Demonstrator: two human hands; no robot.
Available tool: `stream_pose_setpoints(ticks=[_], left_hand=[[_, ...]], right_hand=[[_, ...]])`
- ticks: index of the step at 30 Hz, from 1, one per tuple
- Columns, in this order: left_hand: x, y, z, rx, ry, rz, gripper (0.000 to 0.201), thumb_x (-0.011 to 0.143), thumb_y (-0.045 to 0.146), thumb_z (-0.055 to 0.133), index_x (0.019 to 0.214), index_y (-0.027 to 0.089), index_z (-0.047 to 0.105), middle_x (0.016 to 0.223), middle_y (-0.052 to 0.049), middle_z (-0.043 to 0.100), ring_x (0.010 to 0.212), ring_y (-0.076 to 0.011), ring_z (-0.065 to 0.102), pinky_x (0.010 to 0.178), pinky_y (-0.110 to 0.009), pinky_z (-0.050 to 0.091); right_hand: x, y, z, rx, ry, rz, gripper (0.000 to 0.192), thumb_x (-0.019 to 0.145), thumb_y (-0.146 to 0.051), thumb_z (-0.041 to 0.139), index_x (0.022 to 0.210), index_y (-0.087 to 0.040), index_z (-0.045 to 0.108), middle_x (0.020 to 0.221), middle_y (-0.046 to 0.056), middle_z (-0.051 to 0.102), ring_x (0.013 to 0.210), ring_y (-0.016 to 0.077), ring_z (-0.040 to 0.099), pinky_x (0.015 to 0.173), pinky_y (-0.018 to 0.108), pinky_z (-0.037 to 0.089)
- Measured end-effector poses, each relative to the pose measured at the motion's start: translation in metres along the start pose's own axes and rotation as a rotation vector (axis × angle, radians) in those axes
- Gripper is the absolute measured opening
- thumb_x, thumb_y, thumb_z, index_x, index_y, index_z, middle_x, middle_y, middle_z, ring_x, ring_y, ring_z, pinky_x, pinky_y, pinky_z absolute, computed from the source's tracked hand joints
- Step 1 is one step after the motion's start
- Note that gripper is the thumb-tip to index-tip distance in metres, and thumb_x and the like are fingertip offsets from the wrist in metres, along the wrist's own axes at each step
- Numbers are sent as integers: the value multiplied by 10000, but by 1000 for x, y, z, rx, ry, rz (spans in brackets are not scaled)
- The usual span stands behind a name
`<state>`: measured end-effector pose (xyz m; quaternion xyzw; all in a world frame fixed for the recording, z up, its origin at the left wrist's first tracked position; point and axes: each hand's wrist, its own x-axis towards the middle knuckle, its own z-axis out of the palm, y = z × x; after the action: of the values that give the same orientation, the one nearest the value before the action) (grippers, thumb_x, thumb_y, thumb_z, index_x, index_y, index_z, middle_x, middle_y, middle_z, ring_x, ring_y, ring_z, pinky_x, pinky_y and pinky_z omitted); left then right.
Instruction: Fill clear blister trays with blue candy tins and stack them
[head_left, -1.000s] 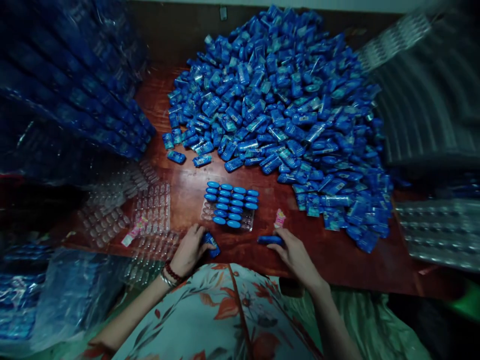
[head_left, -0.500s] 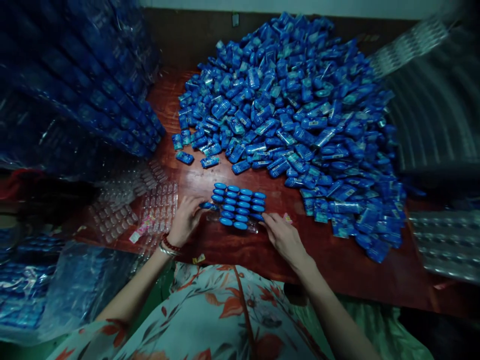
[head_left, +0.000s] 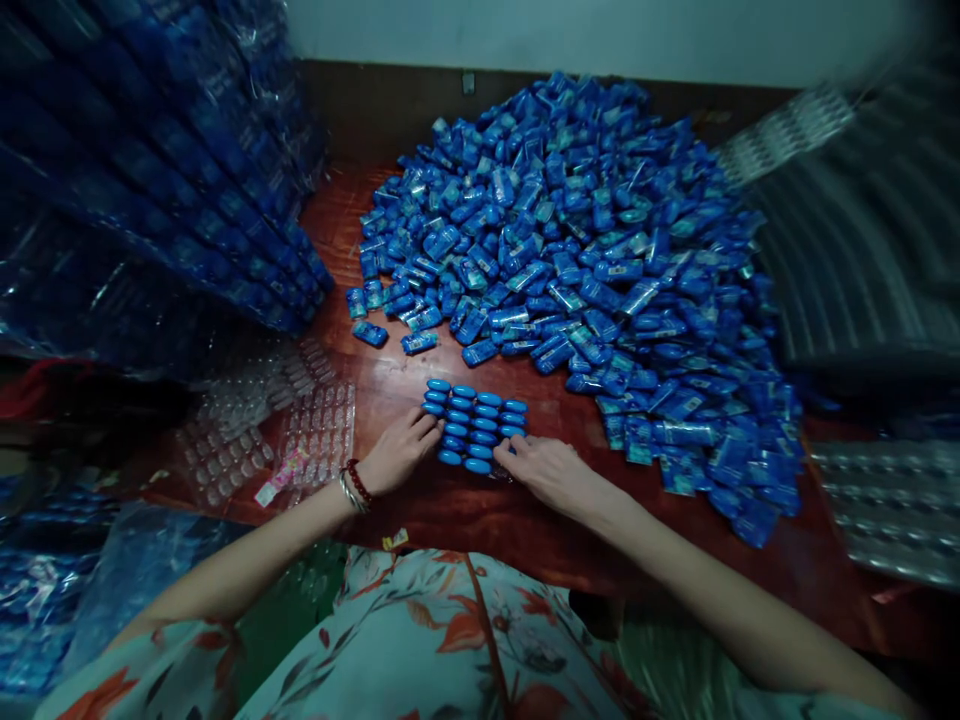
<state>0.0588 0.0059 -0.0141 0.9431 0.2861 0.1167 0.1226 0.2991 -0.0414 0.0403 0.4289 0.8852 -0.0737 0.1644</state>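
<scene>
A person's left hand [head_left: 401, 450] and right hand [head_left: 547, 468] rest against either side of a clear blister tray [head_left: 475, 428] on a red-brown wooden table [head_left: 480, 510], fingers loosely spread and pressing at its edges, neither clamped around anything. The tray, filled with rows of blue oval cases, sits just in front of a huge heap of blue wrapped packets [head_left: 577, 250]; judging by its filled rows, it looks nearly complete. Left of the tray lie empty blister trays [head_left: 315, 425], and beyond them stacked filled trays [head_left: 187, 180], so much remains unsorted.
</scene>
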Motion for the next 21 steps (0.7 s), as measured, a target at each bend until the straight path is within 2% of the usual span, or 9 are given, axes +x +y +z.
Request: stream_pose_setpoints(ticks=[5, 8, 10, 13, 15, 17, 19, 21], left_hand=[[-6, -3, 7, -39, 166, -42, 327, 900, 157, 392, 1204, 167, 513, 1142, -138, 514, 948, -207, 490, 779, -366, 484], [-7, -3, 3, -144, 247, -102, 339, 895, 162, 412, 1214, 204, 518, 1130, -116, 508, 993, -201, 493, 812, -352, 469], [-1, -11, -2, -230, 343, -219, 335, 903, 170, 395, 1212, 220, 517, 1080, -90, 527, 1004, -188, 502, 854, -343, 452], [23, -41, -9, -269, 505, -472, 335, 904, 184, 375, 1217, 191, 494, 1048, -86, 542, 971, -185, 523, 865, -337, 443], [45, -68, -9, -198, 451, -586, 354, 871, 171, 418, 1218, 145, 483, 1081, -114, 532, 998, -217, 508, 896, -374, 421], [68, -91, -6, -119, 271, -623, 358, 806, 157, 516, 1162, 119, 521, 1108, -139, 519, 1041, -260, 483, 932, -426, 385], [85, -105, -2, -89, 154, -625, 331, 740, 161, 607, 1067, 119, 571, 1077, -139, 527, 1044, -286, 478, 930, -446, 380], [92, -110, 2, -93, 141, -629, 303, 711, 171, 649, 1005, 124, 591, 1038, -131, 531, 1022, -287, 489, 906, -433, 399]], right_hand=[[5, -8, 0, 35, -27, 98, 299, 861, -48, 379, 1055, -201, 548, 899, 73, 620, 696, 158, 599, 548, 242, 399], [-3, -9, 6, 58, -15, 196, 312, 894, -138, 396, 1172, -221, 511, 911, 88, 632, 694, 182, 617, 542, 255, 404], [-8, -6, 7, 58, 34, 239, 342, 922, -231, 387, 1254, -228, 466, 878, 92, 644, 686, 194, 620, 548, 262, 399], [-2, 7, -3, 61, 138, 265, 354, 932, -246, 365, 1270, -222, 469, 867, 90, 646, 734, 190, 613, 592, 262, 394], [18, 24, -14, 63, 205, 292, 354, 910, -173, 372, 1237, -220, 498, 949, 95, 632, 827, 192, 596, 626, 257, 395], [50, 43, -24, 64, 242, 288, 372, 887, -128, 380, 1224, -222, 503, 1067, 101, 594, 962, 209, 553, 671, 256, 405], [83, 59, -30, 97, 195, 238, 394, 885, -101, 351, 1233, -218, 493, 1138, 102, 558, 1037, 220, 517, 726, 270, 417], [110, 70, -30, 128, 137, 201, 393, 883, -81, 331, 1217, -196, 504, 1152, 112, 549, 1050, 223, 516, 769, 290, 424]])
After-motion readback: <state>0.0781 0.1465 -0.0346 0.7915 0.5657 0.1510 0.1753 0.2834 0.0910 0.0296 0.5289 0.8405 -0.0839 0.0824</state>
